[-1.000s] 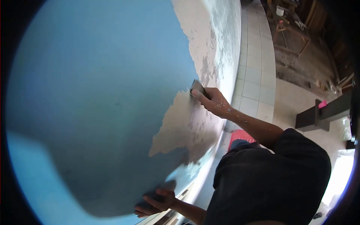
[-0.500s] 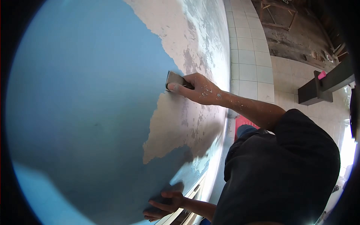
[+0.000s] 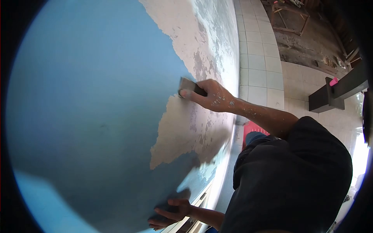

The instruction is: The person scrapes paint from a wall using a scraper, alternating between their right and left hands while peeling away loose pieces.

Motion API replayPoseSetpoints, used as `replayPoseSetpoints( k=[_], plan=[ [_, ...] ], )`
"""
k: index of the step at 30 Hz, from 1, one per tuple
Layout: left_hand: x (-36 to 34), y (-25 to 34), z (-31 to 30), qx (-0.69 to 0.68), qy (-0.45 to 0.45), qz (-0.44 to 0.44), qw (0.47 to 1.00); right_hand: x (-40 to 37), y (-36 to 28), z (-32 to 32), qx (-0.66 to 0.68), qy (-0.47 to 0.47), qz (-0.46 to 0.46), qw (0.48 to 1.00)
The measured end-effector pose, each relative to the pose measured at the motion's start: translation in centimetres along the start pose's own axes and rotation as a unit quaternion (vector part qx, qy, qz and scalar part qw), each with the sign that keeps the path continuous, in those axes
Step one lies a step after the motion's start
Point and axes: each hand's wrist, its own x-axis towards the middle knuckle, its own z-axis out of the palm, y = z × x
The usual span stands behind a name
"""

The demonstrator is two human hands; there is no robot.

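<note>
A scraper with a flat metal blade and a dark handle is held in my right hand, the thumb lying along the blade. It is at the ragged edge between blue paint and a pale bare patch on the wall. White specks cover the back of that hand and the forearm. Lower in the view, my left hand rests against the blue part with fingers spread, holding nothing, close to a pale frame.
A tiled ledge runs along the base of the wall. A red plastic surface shows beside my body. Farther off are a dark post with a pink object and a wooden table.
My right hand and the scraper have shifted a little to the right and down in the view, back from the blue paint. My left hand stays in the same place.
</note>
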Motion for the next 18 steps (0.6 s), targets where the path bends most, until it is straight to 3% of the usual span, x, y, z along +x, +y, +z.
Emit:
replayPoseSetpoints(
  k=[3,18],
  plan=[
    [-0.1,0.1,-0.2,0.0,-0.007,-0.002,1.0,0.1,-1.2,0.0,0.008,-0.01,0.033,0.999],
    [-0.4,-0.4,-0.2,0.0,-0.018,-0.01,1.0,-0.2,-1.1,0.5,0.02,-0.01,0.005,1.0]
  ],
)
